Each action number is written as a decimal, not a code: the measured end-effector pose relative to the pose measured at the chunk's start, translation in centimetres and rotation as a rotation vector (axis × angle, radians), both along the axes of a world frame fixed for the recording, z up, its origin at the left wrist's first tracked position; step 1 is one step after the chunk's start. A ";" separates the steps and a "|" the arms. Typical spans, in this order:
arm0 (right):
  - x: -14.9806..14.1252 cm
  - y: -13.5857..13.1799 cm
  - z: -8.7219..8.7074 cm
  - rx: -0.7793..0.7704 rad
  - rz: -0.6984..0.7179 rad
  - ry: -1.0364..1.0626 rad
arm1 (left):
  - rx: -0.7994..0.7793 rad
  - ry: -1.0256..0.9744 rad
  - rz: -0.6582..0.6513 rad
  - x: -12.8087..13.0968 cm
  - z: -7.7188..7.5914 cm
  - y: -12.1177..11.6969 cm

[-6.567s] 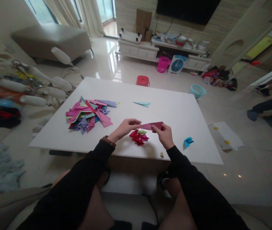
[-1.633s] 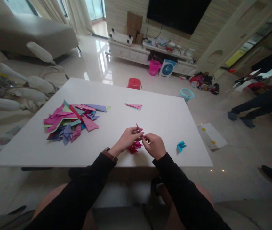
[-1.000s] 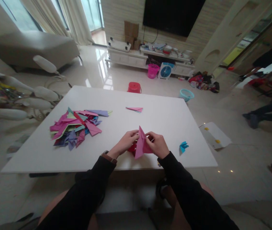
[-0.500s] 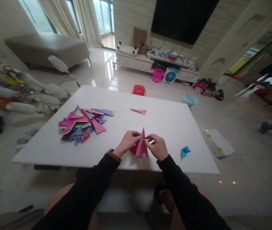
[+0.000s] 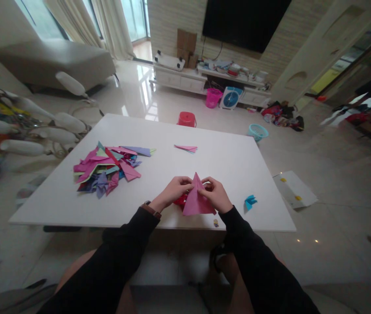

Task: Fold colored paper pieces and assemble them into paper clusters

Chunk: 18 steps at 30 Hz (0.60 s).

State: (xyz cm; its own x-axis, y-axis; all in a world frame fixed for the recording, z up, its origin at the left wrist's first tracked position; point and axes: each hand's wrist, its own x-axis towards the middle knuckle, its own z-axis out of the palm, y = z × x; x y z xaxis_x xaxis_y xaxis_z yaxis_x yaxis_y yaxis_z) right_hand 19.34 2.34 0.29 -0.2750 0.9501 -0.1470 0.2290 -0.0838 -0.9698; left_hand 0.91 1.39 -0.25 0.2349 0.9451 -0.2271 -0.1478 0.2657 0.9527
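Observation:
Between my two hands is a pink folded paper (image 5: 199, 204), its pointed tip up and its wide edge toward me. My left hand (image 5: 179, 188) pinches its left side near the tip, a brown-strapped watch on the wrist. On the right side, my right hand (image 5: 216, 195) grips the paper with thumb and fingers. A red item (image 5: 181, 200) lies partly hidden behind the paper and my left hand; its kind is unclear. Right of my right hand sits a small blue folded paper (image 5: 250, 202). A tiny sticker-like piece (image 5: 216, 223) lies near the front edge.
The white table (image 5: 159, 192) bears a pile of colourful folded papers (image 5: 107, 168) at left and a thin stack of folded papers (image 5: 186, 148) farther back. Beyond its far edge stands a red stool (image 5: 187, 118). A light-blue basket (image 5: 258, 131) is on the floor at the right.
The pink paper has spread from a narrow folded shape to a wider triangle. Both hands still hold it. The small piece near the front edge now shows. The whole view has shifted slightly.

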 end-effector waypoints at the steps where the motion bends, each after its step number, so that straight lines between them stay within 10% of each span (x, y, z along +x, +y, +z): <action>1: 0.1 0.1 0.0 -0.030 -0.001 0.023 | -0.001 -0.001 -0.003 0.0 0.0 0.0; 18: 0.1 0.1 -0.6 0.114 -0.033 -0.073 | 0.140 0.115 0.020 -0.1 -0.8 0.1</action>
